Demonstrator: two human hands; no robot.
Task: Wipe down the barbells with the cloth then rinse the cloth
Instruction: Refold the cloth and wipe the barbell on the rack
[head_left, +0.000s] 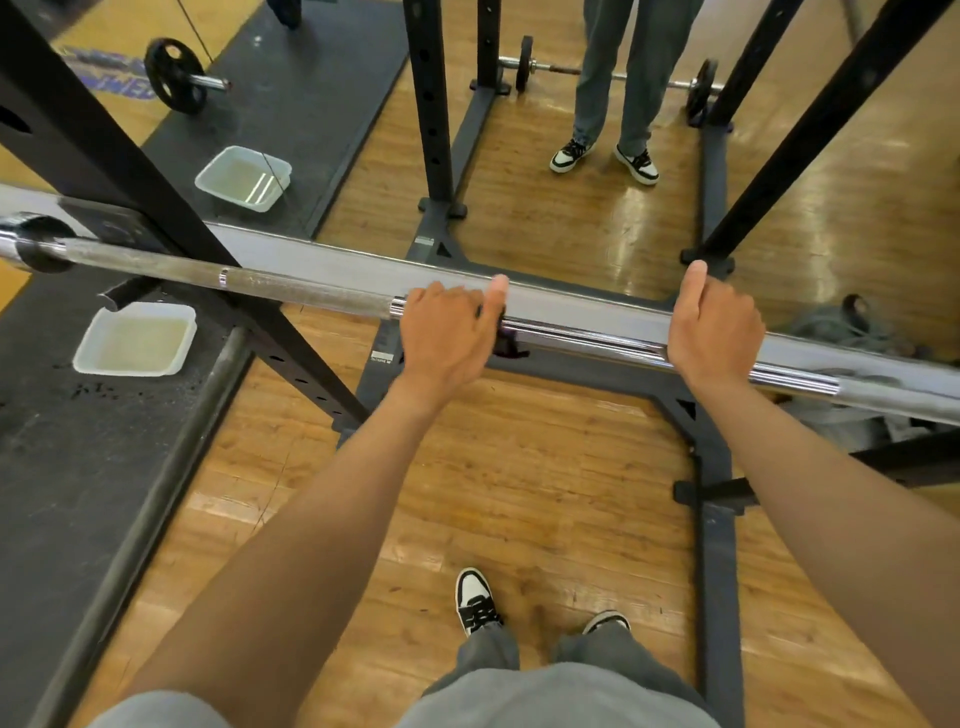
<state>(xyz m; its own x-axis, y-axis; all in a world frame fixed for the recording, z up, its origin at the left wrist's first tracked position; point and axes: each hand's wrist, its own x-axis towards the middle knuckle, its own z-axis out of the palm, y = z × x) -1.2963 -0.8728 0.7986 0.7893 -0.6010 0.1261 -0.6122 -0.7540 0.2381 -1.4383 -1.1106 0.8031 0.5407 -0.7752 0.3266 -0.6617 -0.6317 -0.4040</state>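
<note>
Scene: A person stands inside a squat rack (291, 358) facing a wall mirror, both bare arms stretched to a barbell (582, 338) racked across the view from 9 o'clock to 3 o'clock
Left hand: The left hand (444, 338) curls its fingers (457, 299) over the smooth chrome centre, with a dark cloth (501, 332) showing just under the thumb; it appears to be holding the cloth against the bar
Right hand: The right hand (714, 327) grips the bar bare, well apart at 2 o'clock, thumb up, seemingly steadying it
Barbell: Stiff steel, likely heavy and best left on its hooks; the polished middle looks slippery, while the knurled stretch (306, 291) toward 10 o'clock should give a surer hold
Cloth: Soft and small, mostly hidden by the hand; whether it is wet cannot be told
Rinse water: A white tub of cloudy water (136, 340) sits on the black mat (52, 467) at 9 o'clock
Progress: Wiping looks to be under way, with rinsing not yet done
</note>
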